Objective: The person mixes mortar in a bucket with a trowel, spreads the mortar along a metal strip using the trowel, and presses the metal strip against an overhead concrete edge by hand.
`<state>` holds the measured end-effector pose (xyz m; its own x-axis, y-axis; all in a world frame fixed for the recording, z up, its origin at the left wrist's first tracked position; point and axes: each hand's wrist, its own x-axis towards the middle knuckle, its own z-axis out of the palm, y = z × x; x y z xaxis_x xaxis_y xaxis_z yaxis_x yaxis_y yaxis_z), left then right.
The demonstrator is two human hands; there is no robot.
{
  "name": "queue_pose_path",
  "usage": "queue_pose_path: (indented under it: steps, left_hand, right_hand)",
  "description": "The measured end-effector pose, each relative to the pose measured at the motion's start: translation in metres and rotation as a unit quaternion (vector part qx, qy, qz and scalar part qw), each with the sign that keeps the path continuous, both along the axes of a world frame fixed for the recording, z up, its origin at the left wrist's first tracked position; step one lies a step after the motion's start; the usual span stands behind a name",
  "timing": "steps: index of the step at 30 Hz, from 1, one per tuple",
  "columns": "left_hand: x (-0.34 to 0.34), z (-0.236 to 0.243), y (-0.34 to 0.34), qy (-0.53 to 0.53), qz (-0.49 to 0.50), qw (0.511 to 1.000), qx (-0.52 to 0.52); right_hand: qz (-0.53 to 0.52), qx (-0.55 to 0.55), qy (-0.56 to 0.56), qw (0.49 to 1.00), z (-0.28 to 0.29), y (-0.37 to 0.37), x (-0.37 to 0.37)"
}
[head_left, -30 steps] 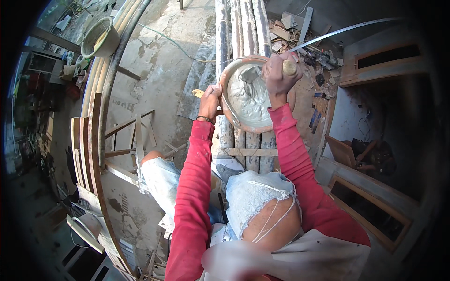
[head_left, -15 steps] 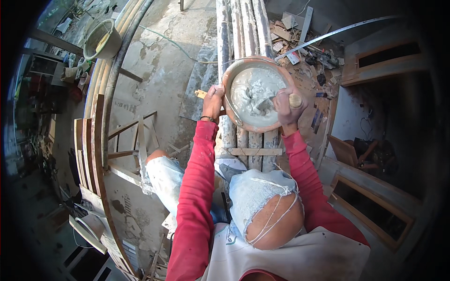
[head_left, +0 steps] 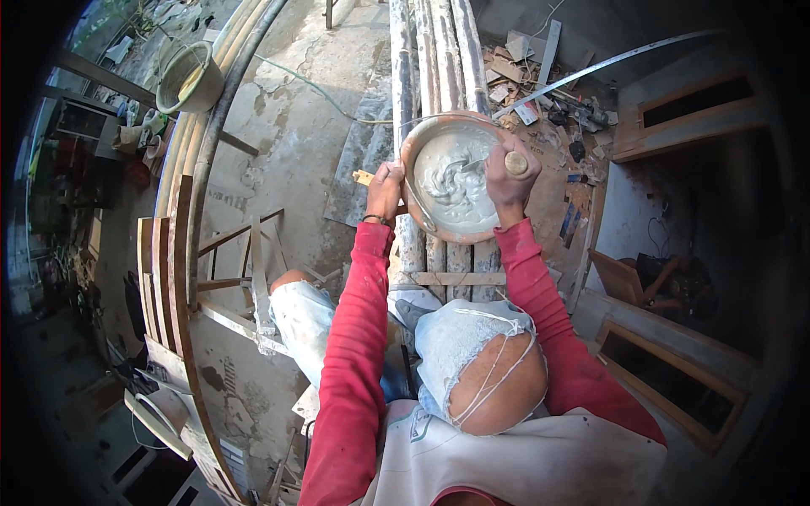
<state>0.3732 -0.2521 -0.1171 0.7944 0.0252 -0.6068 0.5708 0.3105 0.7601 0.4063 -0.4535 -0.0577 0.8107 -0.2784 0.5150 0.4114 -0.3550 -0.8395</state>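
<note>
So the tub (head_left: 411, 156) sits right between the two hands, a round thing with a reddish-brown rim, full of wet grey mix (head_left: 447, 164) with a swirl in the middle. It's up on a row of splattered poles (head_left: 403, 51) that run away from the person, just past the bent, bare knee (head_left: 498, 384) poking through ripped jeans.

Left hand (head_left: 386, 192) is on the tub's left side, fingers gripping at the rim. A small yellow piece (head_left: 364, 177) sticks out just left of that hand; can't tell if it's held too or just sitting behind.

Right hand (head_left: 511, 174) is over the tub's right edge, clenched around a tool, with the round pale butt of the handle (head_left: 516, 163) pointing up at the camera. The tool's working end is mostly hidden by the hand, so I can't really make it out.

Nearest to the crossbar (head_left: 456, 278) is the near side of the tub. Off beyond the right hand there's a heap of scraps (head_left: 527, 72), well apart from the tub.
</note>
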Motion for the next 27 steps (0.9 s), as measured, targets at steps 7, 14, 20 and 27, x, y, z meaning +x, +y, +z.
queue_pose_path:
  steps: [7, 14, 20, 27]
  left_hand:
    - [-0.007, 0.005, 0.004, -0.008, -0.008, 1.0, -0.006]
    - [-0.006, -0.02, 0.006, -0.028, -0.004, 1.0, 0.013]
    - [-0.006, 0.004, 0.001, 0.011, -0.007, 1.0, -0.009]
    - [-0.005, -0.001, -0.001, 0.013, -0.014, 1.0, -0.008]
  right_hand:
    - [0.228, 0.293, 0.049, 0.927, 0.095, -0.029, -0.053]
    - [0.105, 0.074, -0.01, 0.992, 0.013, 0.037, 0.015]
    - [0.14, 0.307, 0.002, 0.942, 0.076, 0.04, 0.026]
    - [0.329, 0.281, 0.204, 0.878, 0.035, 0.004, 0.006]
